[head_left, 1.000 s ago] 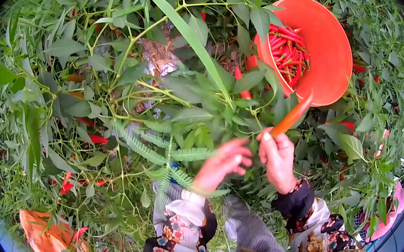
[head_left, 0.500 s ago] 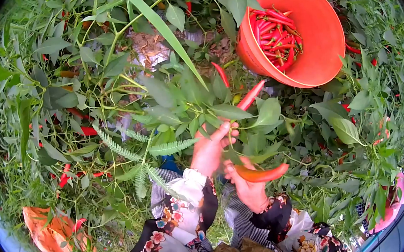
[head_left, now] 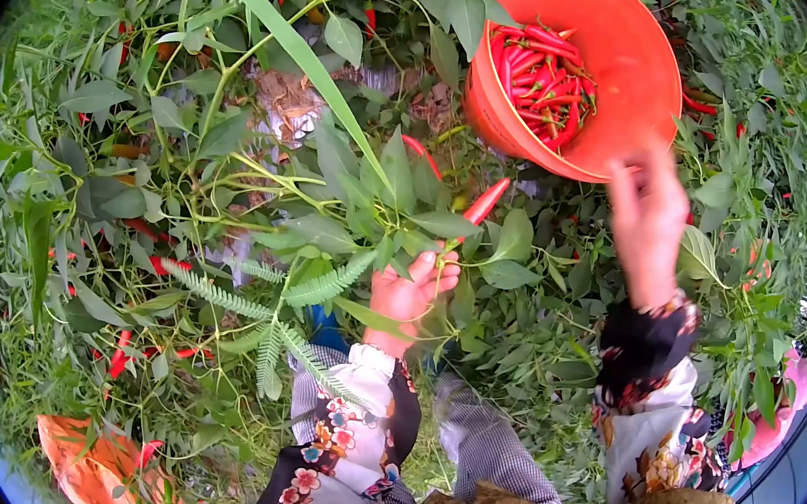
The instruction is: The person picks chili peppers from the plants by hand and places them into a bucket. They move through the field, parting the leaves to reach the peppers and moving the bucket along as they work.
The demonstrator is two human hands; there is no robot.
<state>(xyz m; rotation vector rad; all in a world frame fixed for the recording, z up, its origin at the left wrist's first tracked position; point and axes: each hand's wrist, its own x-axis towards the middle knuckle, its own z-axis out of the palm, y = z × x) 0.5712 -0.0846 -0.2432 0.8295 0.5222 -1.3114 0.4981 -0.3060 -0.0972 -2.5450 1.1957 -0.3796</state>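
Around a thin stem of a chili plant (head_left: pixel 396 192), the fingers of my left hand (head_left: pixel 405 297) are closed. A red chili (head_left: pixel 488 201) sticks out just beyond its fingertips, on the same sprig as far as I can see. My right hand (head_left: pixel 650 232) is at the near rim of an orange-red bucket (head_left: pixel 638 72), its fingers smeared by motion. Whether anything is in them I cannot make out. The bucket is tilted, with a pile of red chilies (head_left: pixel 544 84) lying along its left side.
Another red chili (head_left: pixel 422 156) hangs beyond my left hand. A fern frond (head_left: pixel 276 323) crosses in front of my left forearm. At lower left lies a crumpled orange object (head_left: pixel 98 471), at lower right a pink one (head_left: pixel 782 417). Dense leafy plants surround everything.
My right hand has moved from beside the left one up and right to the bucket's rim. The orange-red chili it held is out of sight. My left hand still grips the stem.
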